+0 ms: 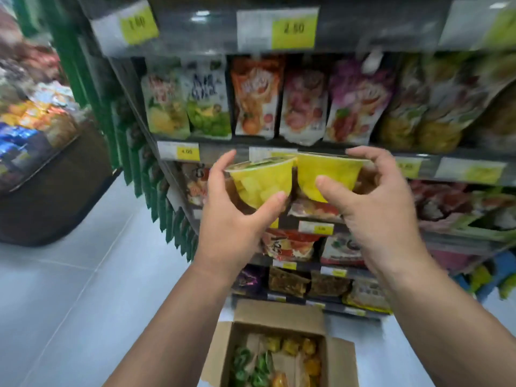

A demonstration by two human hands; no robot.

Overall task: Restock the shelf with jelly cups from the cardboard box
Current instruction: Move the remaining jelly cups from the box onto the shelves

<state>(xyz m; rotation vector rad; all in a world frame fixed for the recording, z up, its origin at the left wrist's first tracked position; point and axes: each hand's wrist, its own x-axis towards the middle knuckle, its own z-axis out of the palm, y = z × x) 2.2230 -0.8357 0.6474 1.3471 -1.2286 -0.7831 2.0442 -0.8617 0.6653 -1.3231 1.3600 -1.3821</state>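
Before the shelf [307, 152], above the open box [279, 317] of what look like more cups, the left hand [231, 219] and right hand [382, 208] each grip a yellow cup [262, 180], [329, 174], rims touching.

Clear glossy plastic on both yellow jelly cups [262, 182], smooth-walled, sealed with printed film. Below these, matt brown corrugated cardboard box [279, 314], rough at the cut flaps. Above the cups, shiny foil-like plastic pouches [257, 99]. Grey metal shelf [217, 155] edge behind, carrying glossy paper price tags [185, 151]. Smooth pale floor [83, 275] tiles, faintly reflective.
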